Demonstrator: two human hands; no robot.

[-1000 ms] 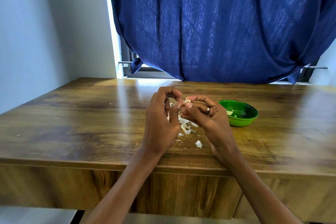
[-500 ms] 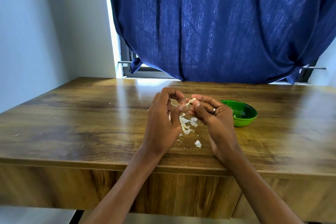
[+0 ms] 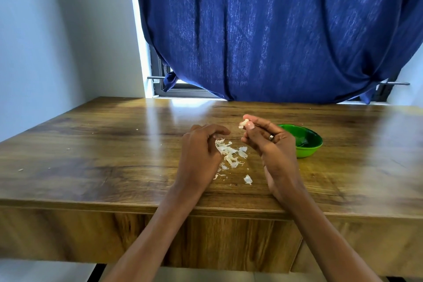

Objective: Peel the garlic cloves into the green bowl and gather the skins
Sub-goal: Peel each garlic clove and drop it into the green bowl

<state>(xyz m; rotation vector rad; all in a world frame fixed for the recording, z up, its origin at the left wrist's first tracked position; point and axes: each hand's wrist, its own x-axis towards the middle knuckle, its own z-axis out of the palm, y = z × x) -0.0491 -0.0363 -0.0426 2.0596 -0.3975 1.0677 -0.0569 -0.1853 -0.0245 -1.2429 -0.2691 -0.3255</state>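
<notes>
Head view looks down on a wooden desk with both bare forearms reaching in from the bottom. Right hand is raised a bit above the desk, and its fingers are curled tight, thumb and fingertips pinching a small pale garlic clove right at the tips. Can't really tell how much skin is on the clove, it's too small, just looks whitish with a ragged edge. There's a ring on one finger of that hand. Left hand sits lower, back of the hand facing up, fingers loosely bent and pointing down toward the skins, so a relaxed half-curl, not a grip. Fingertips seem to be right at the near-left edge of the pile, but whether they're actually holding a scrap I can't tell since the tips are hidden behind the knuckles. Skins are a loose white papery heap on the desk between the two hands, with a few stray bits trailing toward the front edge, including one bigger flake lying apart. Green bowl stands on the desk just right of the right hand, partly hidden behind it; what's inside is not clear. Blue curtain hangs behind the desk over a window.
</notes>
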